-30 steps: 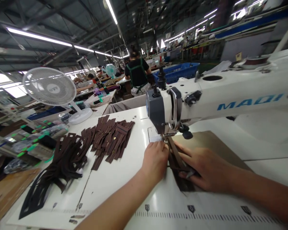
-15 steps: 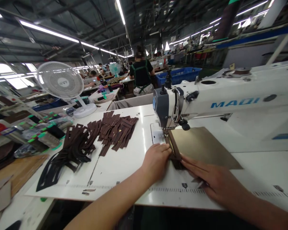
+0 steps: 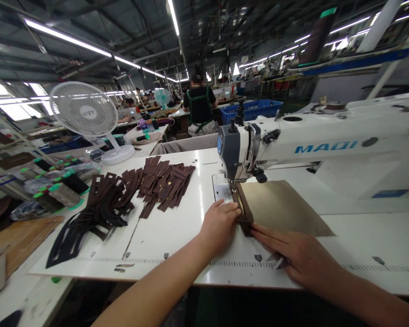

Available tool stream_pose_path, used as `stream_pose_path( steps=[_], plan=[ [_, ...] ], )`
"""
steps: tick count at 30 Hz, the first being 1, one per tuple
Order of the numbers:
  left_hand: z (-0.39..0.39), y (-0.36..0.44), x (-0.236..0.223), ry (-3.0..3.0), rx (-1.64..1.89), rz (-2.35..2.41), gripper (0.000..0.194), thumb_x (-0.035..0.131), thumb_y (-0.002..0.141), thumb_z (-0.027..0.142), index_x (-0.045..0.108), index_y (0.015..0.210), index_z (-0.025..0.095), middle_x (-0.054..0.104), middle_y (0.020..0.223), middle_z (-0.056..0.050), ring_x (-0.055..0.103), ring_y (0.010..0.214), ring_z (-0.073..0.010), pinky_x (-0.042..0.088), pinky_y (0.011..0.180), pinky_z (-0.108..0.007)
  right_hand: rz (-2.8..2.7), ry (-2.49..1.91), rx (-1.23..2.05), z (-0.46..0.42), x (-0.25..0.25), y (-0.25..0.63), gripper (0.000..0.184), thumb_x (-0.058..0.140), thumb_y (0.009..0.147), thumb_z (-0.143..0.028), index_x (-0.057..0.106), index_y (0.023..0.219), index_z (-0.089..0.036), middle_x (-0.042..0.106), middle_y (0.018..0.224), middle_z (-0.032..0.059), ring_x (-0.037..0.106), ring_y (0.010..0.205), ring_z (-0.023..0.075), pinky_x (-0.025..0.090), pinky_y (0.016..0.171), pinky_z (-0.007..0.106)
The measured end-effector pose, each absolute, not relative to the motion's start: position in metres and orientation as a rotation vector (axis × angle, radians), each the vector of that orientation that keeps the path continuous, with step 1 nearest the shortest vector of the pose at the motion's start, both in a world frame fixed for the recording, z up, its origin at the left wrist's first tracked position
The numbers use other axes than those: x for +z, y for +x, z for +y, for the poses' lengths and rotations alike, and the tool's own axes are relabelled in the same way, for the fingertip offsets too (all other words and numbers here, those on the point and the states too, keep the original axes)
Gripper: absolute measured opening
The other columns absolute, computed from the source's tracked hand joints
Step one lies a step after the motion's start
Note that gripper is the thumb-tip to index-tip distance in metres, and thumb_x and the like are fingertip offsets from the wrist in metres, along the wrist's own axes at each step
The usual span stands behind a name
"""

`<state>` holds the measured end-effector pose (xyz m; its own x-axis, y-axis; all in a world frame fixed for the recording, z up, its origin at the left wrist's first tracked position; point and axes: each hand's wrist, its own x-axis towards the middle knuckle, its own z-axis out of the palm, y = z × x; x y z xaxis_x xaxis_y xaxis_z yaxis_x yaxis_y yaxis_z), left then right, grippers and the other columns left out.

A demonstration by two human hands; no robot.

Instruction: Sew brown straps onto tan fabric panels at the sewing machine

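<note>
A brown strip with a brass-toothed zipper (image 3: 241, 204) lies under the needle and presser foot of a white sewing machine (image 3: 238, 156). My left hand (image 3: 220, 225) presses its closed fingertips on the strip's left edge, just in front of the foot. My right hand (image 3: 293, 247) has its fingers stretched together at the strip's near end, touching the dark tail there. Pointed metal thread snips (image 3: 281, 262) stick out below the right palm; their handles are hidden in the hand. A flat olive-tan panel (image 3: 282, 206) lies right of the strip, its left edge against it.
Piles of brown strips (image 3: 167, 181) and black curved pieces (image 3: 66, 240) lie on the left of the white table (image 3: 157, 231). Beyond are a white fan (image 3: 85, 111), thread spools (image 3: 66, 195) and a cardboard sheet (image 3: 27, 236). A person (image 3: 200, 104) sits ahead near a blue crate (image 3: 255, 109).
The view has shifted slightly. Both hands remain at the zipper strip, near the foot, with the right hand's fingers still at its near end.
</note>
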<state>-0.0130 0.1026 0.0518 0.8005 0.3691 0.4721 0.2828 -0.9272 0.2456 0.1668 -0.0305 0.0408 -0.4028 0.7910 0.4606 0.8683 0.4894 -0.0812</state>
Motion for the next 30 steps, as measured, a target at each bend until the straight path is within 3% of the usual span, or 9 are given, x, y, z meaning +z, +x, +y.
stream_pose_path(
  steps=[9, 20, 25, 30],
  plan=[
    [0.102, -0.01, 0.057, 3.198, 0.744, 0.323, 0.022, 0.046, 0.085, 0.013, 0.061, 0.099, 0.007, 0.067, 0.108, -0.012, 0.064, 0.1, -0.0215, 0.04, 0.105, -0.039, -2.3, -1.356, -0.307, -0.029, 0.032, 0.168, 0.073, 0.038, 0.053, -0.007, 0.054, 0.124, -0.011, 0.057, 0.125, 0.0111, 0.067, 0.088, 0.0198, 0.058, 0.067, 0.029],
    [0.098, -0.012, 0.055, 3.191, 1.007, 0.293, 0.03, 0.034, 0.089, 0.012, 0.061, 0.098, 0.005, 0.068, 0.103, -0.013, 0.065, 0.095, -0.0189, 0.045, 0.101, -0.037, -2.284, -1.315, -0.328, -0.032, 0.038, 0.156, 0.066, 0.037, 0.054, -0.005, 0.058, 0.117, -0.005, 0.061, 0.118, 0.0142, 0.068, 0.08, 0.0201, 0.059, 0.062, 0.027],
    [0.097, -0.01, 0.051, 3.135, 0.889, 0.349, 0.027, 0.037, 0.09, 0.015, 0.061, 0.099, 0.006, 0.067, 0.107, -0.013, 0.064, 0.098, -0.0182, 0.045, 0.102, -0.036, -2.249, -1.324, -0.292, -0.032, 0.032, 0.158, 0.065, 0.037, 0.062, -0.003, 0.056, 0.122, -0.014, 0.062, 0.118, 0.0094, 0.068, 0.077, 0.0198, 0.059, 0.064, 0.028],
    [0.098, -0.007, 0.054, 3.088, 0.829, 0.409, 0.021, 0.04, 0.09, 0.012, 0.06, 0.092, 0.009, 0.068, 0.1, -0.011, 0.064, 0.095, -0.0173, 0.045, 0.101, -0.033, -2.232, -1.336, -0.191, -0.031, 0.023, 0.164, 0.067, 0.046, 0.078, -0.016, 0.035, 0.143, -0.026, 0.059, 0.122, 0.0054, 0.068, 0.072, 0.0235, 0.06, 0.06, 0.032]
  ],
)
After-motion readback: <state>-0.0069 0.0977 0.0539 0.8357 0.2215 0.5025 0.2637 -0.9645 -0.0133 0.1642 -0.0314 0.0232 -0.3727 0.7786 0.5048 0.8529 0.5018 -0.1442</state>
